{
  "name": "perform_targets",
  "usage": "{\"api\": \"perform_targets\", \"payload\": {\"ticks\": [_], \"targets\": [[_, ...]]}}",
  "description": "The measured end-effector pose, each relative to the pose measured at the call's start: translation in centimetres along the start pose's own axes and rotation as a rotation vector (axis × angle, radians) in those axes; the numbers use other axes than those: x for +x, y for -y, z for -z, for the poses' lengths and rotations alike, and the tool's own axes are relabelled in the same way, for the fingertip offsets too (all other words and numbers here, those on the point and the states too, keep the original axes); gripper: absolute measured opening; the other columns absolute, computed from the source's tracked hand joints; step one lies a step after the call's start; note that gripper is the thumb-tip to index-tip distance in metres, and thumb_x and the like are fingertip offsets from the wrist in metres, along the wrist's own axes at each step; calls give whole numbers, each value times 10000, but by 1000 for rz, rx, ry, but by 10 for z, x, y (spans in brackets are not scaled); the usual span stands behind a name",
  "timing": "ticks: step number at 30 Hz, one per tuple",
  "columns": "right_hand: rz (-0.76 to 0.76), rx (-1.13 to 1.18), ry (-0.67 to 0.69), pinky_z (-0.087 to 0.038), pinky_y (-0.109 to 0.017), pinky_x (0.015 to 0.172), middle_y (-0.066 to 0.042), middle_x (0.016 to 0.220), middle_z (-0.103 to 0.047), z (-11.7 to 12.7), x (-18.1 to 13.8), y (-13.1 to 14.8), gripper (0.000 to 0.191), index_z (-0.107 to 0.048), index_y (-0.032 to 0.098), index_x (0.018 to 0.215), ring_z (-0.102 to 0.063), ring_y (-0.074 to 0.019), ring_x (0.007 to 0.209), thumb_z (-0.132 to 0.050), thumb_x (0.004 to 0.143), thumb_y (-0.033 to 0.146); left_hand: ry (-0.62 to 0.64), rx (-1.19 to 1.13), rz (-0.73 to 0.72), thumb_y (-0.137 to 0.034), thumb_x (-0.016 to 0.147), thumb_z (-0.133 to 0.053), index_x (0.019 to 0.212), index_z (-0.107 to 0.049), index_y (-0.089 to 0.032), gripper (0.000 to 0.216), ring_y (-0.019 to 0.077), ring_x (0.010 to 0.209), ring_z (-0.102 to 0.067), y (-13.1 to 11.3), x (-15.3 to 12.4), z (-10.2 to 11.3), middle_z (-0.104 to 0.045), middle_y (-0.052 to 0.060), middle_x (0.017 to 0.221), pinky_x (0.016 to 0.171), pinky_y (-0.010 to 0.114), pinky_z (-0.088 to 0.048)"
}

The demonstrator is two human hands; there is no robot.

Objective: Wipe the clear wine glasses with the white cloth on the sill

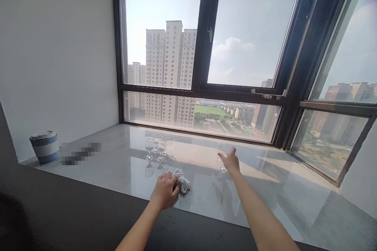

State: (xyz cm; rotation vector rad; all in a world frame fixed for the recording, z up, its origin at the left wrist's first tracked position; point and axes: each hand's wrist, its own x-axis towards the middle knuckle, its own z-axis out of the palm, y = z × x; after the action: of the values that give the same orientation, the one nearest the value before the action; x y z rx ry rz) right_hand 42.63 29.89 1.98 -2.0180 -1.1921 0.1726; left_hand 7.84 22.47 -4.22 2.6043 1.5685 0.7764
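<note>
Crumpled grey-white cloth (183,182), folds bunched, on glossy grey sill (118,176) nr front edge — L hand (165,190) clamped on it. R hand (230,161), well apart, at clear stemmed glass (222,169) (can't tell if gripping) — more wineglasses (160,147) beyond cloth, to left.
</note>
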Motion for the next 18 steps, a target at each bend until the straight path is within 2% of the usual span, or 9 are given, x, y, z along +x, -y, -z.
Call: {"api": "perform_targets", "payload": {"ticks": [8,10,12,14,15,16,18], "targets": [[-76,1,3,-475,-416,896,-226,1226,-615,-1,6,8,989,-56,86,1532,-609,-339,1123,-602,832,522,5,11,16,-339,890,-484,1235,-590,-291,364,266,1105,-538,-3,-1,3,-591,78,1176,991,420,-384],[-115,-8,-17,-472,-455,906,-255,1323,-539,-2,-1,10,1046,-36,99,1535,-546,-371,1203,-627,801,552,5,13,12,-341,893,-476,1226,-594,-290,357,268,1097,-543,-3,0,3,-593,82,1176,977,418,-392],[-127,-26,-156,-442,-516,949,-282,1454,-386,-8,-14,14,1077,-34,120,1534,-417,-410,1314,-651,770,563,10,-1,16,-344,888,-476,1242,-579,-286,374,272,1096,-545,-3,-1,3,-596,86,1180,970,420,-396],[-32,-27,-380,-389,-550,1012,-268,1517,-274,-19,-34,20,1008,-91,140,1525,-316,-413,1372,-649,774,514,11,-42,26,-339,868,-497,1302,-525,-272,440,274,1103,-546,-2,-1,3,-599,91,1185,980,422,-393],[78,-9,-433,-370,-547,1037,-251,1517,-275,-27,-47,25,942,-129,145,1517,-302,-400,1380,-629,791,475,9,-70,33,-337,855,-511,1328,-492,-259,480,272,1102,-549,-2,-1,3,-602,93,1182,984,419,-392],[190,27,-436,-362,-537,1052,-238,1503,-298,-37,-60,30,874,-168,145,1504,-308,-386,1379,-604,807,441,5,-96,44,-337,844,-523,1339,-466,-246,506,269,1097,-553,-1,-2,3,-605,95,1175,985,415,-394],[434,133,-274,-401,-492,1032,-208,1433,-399,-58,-90,43,753,-219,156,1479,-402,-337,1320,-544,843,392,-21,-117,90,-349,823,-545,1305,-458,-224,505,270,1094,-556,0,-2,2,-604,99,1164,988,414,-394]]}}
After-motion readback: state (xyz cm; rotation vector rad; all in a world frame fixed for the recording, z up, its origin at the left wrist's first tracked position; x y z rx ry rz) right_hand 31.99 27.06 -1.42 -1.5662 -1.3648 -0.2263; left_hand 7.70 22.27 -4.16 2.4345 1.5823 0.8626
